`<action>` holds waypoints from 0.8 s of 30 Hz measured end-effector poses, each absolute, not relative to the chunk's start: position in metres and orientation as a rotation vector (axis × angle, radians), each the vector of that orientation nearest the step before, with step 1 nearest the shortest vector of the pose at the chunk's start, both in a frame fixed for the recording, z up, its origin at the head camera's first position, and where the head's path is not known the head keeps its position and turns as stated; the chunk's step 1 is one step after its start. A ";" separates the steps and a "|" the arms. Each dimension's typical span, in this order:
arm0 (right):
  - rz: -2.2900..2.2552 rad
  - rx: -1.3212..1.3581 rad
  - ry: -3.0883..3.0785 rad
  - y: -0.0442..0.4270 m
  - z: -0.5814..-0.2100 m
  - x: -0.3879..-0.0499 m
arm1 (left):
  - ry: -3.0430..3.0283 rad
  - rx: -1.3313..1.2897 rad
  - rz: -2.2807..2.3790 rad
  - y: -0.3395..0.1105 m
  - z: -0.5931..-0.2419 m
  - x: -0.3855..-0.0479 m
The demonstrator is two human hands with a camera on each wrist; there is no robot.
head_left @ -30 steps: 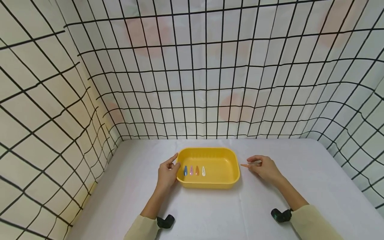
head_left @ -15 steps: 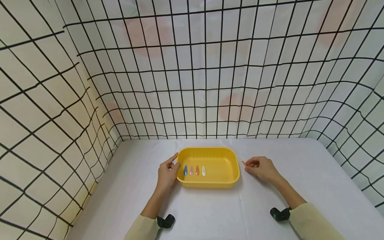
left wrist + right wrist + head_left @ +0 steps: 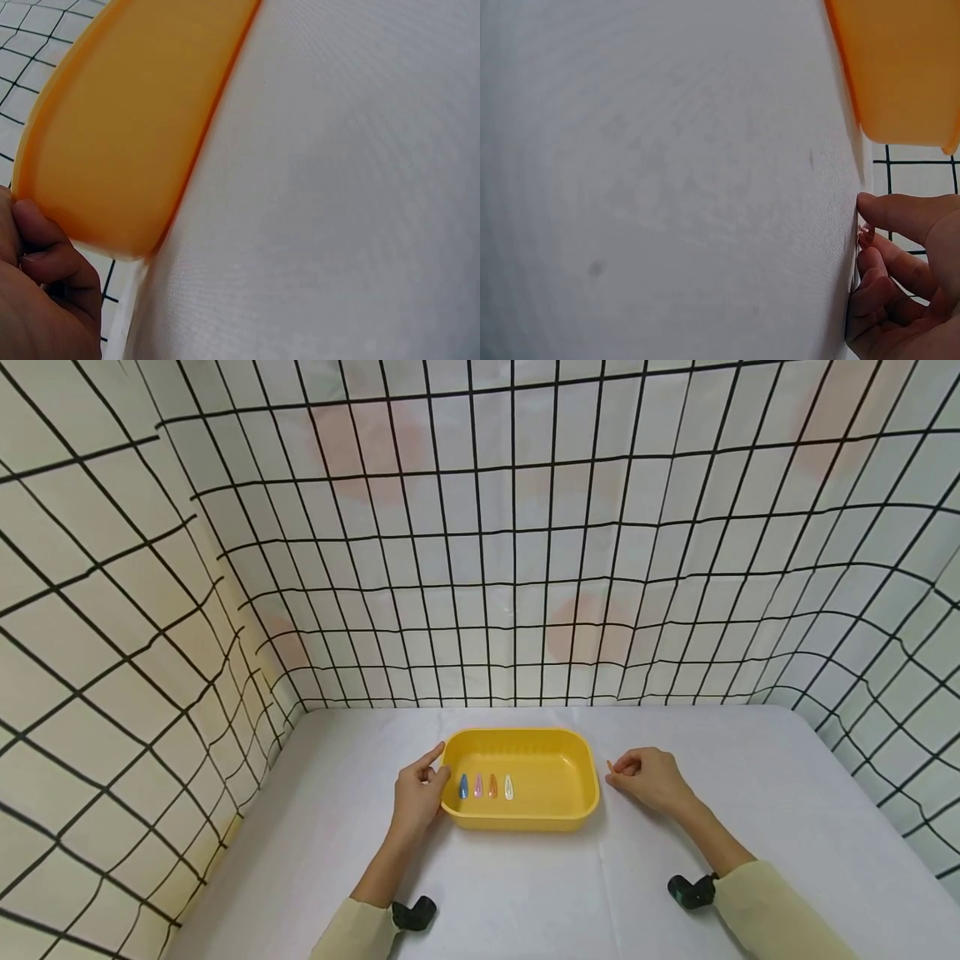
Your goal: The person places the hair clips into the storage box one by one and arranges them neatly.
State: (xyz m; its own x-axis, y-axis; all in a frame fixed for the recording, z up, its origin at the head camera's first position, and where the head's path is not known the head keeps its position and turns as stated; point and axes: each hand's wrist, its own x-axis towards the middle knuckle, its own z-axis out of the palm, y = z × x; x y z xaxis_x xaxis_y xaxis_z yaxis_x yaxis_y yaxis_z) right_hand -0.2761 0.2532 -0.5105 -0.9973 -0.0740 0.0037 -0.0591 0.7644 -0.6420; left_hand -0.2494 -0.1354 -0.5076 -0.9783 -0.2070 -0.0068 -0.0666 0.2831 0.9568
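My left hand grips the left end of a yellow plastic tray, thumb at its rim. Four-sided with rounded corners, the tray holds a row of snap hair clips lying side by side: a blue clip, a pink clip, an orange clip and a white clip. Just right of the tray, my right hand pinches another orange hair clip between thumb and fingers, low at the tabletop. Most of that clip is hidden by the fingers; a small reddish bit shows in the right wrist view.
A white cloth covers the table under the tray. Black wire grid stands behind and along both sides, with pale sheeting behind it. Each wrist carries a small black camera.
The pinched orange clip has swung from pointing left at the tray to pointing up and left, and less of it shows. My right hand has shifted slightly left. Left hand and tray stay put.
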 end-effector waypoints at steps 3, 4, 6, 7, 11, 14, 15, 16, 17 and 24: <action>-1.060 -0.096 2.929 0.252 -0.509 -0.276 | -2.417 0.251 -1.796 -0.136 -0.507 -0.249; -1.054 -0.092 2.930 0.251 -0.508 -0.276 | -2.418 0.243 -1.794 -0.136 -0.507 -0.249; -1.040 -0.079 2.938 0.251 -0.508 -0.276 | -2.417 0.236 -1.797 -0.136 -0.507 -0.249; -1.035 -0.074 2.946 0.251 -0.508 -0.277 | -2.414 0.238 -1.802 -0.136 -0.507 -0.249; -1.017 -0.070 2.982 0.251 -0.508 -0.280 | -2.407 0.235 -1.802 -0.136 -0.508 -0.249; -1.021 -0.075 3.010 0.252 -0.508 -0.283 | -2.407 0.227 -1.792 -0.136 -0.509 -0.250; -1.021 -0.082 3.017 0.253 -0.508 -0.283 | -2.406 0.229 -1.793 -0.136 -0.509 -0.250; -1.022 -0.092 3.022 0.253 -0.508 -0.284 | -2.407 0.228 -1.793 -0.136 -0.509 -0.251; -1.020 -0.096 3.026 0.253 -0.508 -0.285 | -2.409 0.229 -1.796 -0.136 -0.509 -0.251; -1.022 -0.102 3.016 0.253 -0.506 -0.286 | -2.408 0.243 -1.812 -0.137 -0.508 -0.249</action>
